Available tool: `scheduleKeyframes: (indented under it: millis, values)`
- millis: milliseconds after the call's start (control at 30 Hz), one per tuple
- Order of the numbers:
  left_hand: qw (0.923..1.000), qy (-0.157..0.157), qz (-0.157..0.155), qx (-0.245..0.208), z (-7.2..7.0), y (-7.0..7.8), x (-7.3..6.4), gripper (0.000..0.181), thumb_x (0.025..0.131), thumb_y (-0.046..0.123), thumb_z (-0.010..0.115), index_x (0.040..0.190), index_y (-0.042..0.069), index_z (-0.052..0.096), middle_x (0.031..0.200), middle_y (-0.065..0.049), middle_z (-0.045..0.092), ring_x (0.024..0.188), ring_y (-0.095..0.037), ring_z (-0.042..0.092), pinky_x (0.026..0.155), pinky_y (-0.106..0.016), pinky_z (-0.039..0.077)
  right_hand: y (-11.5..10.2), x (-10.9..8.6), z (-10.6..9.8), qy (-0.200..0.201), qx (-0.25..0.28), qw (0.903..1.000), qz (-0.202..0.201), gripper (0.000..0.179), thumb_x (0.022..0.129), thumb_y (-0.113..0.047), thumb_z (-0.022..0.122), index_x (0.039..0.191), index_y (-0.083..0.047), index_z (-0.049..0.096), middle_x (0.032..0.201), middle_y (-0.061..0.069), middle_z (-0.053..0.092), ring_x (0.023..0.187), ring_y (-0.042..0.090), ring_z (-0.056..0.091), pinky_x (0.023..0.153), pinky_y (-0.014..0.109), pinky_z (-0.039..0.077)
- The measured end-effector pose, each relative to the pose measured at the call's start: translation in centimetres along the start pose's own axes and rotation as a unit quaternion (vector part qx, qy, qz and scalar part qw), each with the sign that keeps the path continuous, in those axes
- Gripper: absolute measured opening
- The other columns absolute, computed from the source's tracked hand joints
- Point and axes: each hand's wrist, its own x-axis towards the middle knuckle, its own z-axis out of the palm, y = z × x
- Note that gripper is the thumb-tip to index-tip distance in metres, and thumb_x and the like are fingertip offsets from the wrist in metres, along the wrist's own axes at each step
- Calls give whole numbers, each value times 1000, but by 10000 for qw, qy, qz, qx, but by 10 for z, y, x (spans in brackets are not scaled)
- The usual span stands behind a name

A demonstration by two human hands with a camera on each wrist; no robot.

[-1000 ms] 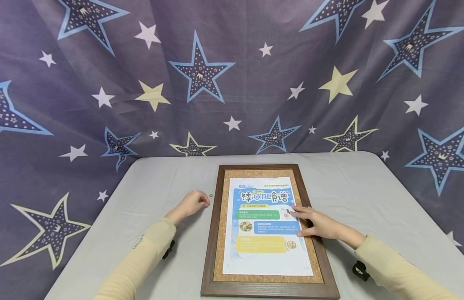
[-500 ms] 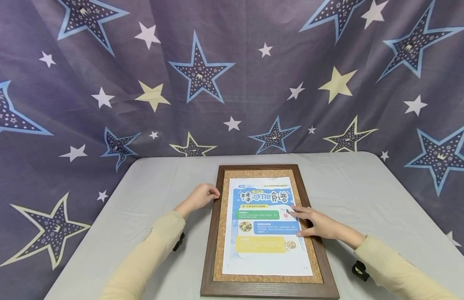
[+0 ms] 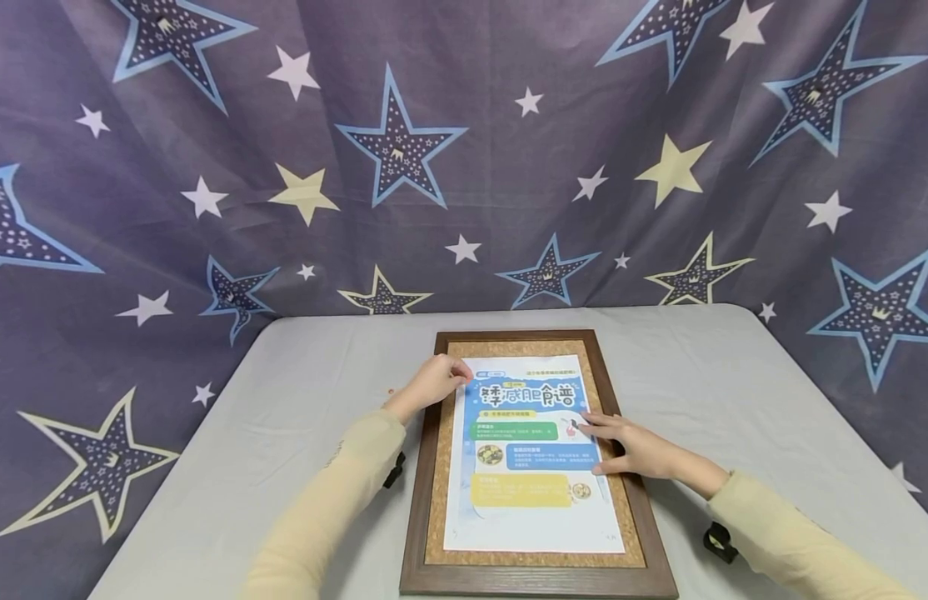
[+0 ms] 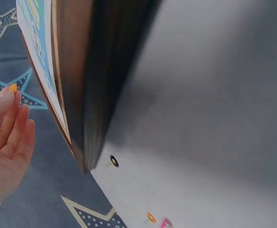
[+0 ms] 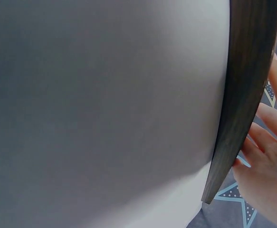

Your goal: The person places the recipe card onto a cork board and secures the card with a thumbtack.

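Note:
A printed poster sheet [image 3: 531,529] lies on a cork board [image 3: 636,533] with a dark wooden frame [image 3: 539,577]. At its upper left corner, my left hand [image 3: 436,379] pinches a small orange thumbtack [image 4: 13,88] between thumb and fingertips, as the left wrist view shows. My right hand [image 3: 644,448] rests at the sheet's right edge, fingers spread and reaching over the frame onto the paper. In the right wrist view, the right hand [image 5: 266,161] is beside the frame's side.
Loose thumbtacks lie on the grey-covered table [image 3: 344,358] left of the board: a black one [image 4: 114,161], an orange one [image 4: 151,217] and a pink one [image 4: 166,223]. A star-patterned curtain [image 3: 464,167] hangs behind the table.
My left hand has moved right from the table beside the board, across the frame, to the sheet's upper left corner. The right hand has stayed in place.

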Motion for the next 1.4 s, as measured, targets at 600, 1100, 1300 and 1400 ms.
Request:
scheduleKeyframes:
  millis: [600,1100,1300,1400]
  values:
    - [9995,-309,-10,9,25,39,39,13,86,4,55,89,4,67,86,-5,64,83,-16,57,74,-27,46,-1,0,0,-14,87,10000,-35,68,79,-34,62,129,5,39,137,27,27,123,50,20,94,61,23]
    - [9989,-407,203,-93,76,55,84,11,84,7,58,84,9,69,83,-1,66,81,-12,59,76,-22,45,1,1,1,85,-152,9997,-153,67,78,-35,63,126,7,43,135,27,31,121,48,26,92,60,27]
    - [9973,-46,715,-164,127,21,123,9,82,14,62,80,17,70,78,7,65,76,-7,58,72,-20,45,2,2,1,88,-105,9997,-220,66,79,-33,64,126,7,42,135,28,30,122,48,25,93,61,24]
    - [9963,-10,788,-334,148,6,142,7,82,20,63,80,19,70,77,9,65,74,-4,57,69,-18,45,2,2,2,108,-127,9996,-207,66,79,-33,64,126,7,42,135,28,30,122,48,25,93,61,24]
